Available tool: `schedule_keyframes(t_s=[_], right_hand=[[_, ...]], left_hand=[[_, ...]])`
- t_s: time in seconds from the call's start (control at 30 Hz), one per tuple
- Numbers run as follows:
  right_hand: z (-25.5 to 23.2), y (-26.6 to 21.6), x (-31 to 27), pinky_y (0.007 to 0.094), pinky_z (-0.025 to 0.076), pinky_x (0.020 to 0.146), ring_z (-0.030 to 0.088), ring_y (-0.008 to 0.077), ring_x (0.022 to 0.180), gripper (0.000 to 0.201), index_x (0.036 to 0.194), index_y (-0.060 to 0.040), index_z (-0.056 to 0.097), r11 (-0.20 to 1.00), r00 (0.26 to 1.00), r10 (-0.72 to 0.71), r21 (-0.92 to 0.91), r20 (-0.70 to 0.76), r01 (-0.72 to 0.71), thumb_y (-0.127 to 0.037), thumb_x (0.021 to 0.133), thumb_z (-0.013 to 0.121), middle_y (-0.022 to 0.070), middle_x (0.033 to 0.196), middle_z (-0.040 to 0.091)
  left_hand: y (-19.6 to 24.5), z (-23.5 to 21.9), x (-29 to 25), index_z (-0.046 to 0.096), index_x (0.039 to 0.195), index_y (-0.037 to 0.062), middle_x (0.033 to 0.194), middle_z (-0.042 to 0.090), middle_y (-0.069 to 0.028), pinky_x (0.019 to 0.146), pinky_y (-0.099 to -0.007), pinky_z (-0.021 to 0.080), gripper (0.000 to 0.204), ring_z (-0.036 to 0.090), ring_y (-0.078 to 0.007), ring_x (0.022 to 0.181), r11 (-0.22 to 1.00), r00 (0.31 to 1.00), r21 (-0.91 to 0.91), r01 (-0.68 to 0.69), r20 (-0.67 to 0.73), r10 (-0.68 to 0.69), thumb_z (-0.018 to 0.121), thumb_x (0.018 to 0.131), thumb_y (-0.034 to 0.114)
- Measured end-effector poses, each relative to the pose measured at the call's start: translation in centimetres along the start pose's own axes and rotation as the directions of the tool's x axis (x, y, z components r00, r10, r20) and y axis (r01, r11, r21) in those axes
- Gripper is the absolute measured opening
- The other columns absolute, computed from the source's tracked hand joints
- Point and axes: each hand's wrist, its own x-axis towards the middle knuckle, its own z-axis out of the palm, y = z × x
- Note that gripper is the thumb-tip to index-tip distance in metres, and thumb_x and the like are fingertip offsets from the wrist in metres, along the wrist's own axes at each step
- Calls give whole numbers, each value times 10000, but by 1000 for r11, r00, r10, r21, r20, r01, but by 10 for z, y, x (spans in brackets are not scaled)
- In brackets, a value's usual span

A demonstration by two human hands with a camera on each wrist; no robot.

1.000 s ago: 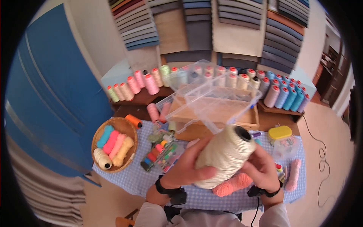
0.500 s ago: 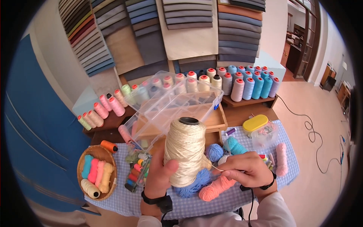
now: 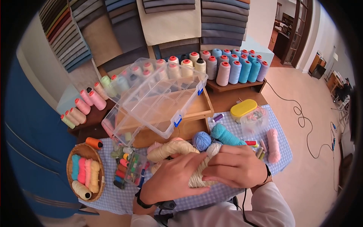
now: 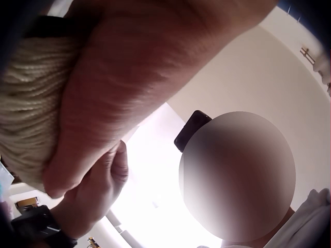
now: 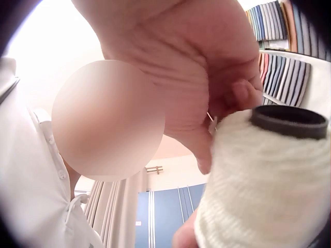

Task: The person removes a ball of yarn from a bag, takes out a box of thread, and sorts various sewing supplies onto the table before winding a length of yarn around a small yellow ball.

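Observation:
A large cone of cream yarn point(image 3: 198, 176) is in my left hand point(image 3: 172, 181), whose fingers wrap around it. Its dark core point(image 5: 289, 121) shows at one end in the right wrist view. My right hand point(image 3: 238, 166) is close against the cone with curled fingers, pinching a thin strand of yarn point(image 5: 211, 119). In the left wrist view the wound cream side of the cone lies along the left palm. Both hands cover much of the cone in the head view. Just beyond them lie a cream skein point(image 3: 172, 149), a blue yarn ball point(image 3: 201, 141) and a teal skein point(image 3: 227, 135).
A wicker basket point(image 3: 101, 185) of small skeins stands at the left. Clear plastic organizer boxes point(image 3: 159, 98) lean over a wooden tray point(image 3: 206, 102). Thread cones point(image 3: 245, 72) line the back shelves. A yellow-lidded box point(image 3: 244, 108) and pink skein point(image 3: 273, 145) sit at the right.
First both hands held the cone; then the right drew a strand out to the right. Now the cone is lower and the right hand is back against it. The head view has swung right.

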Motion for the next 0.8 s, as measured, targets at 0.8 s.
schedule_keyframes(t_s=[0.8], right_hand=[[15, 42, 7, 197, 501, 688, 623, 53, 784, 120, 979, 9, 683, 291, 852, 476, 875, 219, -387, -72, 890, 684, 13, 867, 679]], left_hand=[[-29, 2, 1, 417, 1299, 29, 1238, 470, -129, 992, -374, 415, 816, 527, -236, 1156, 638, 979, -743, -202, -137, 151, 891, 644, 142]])
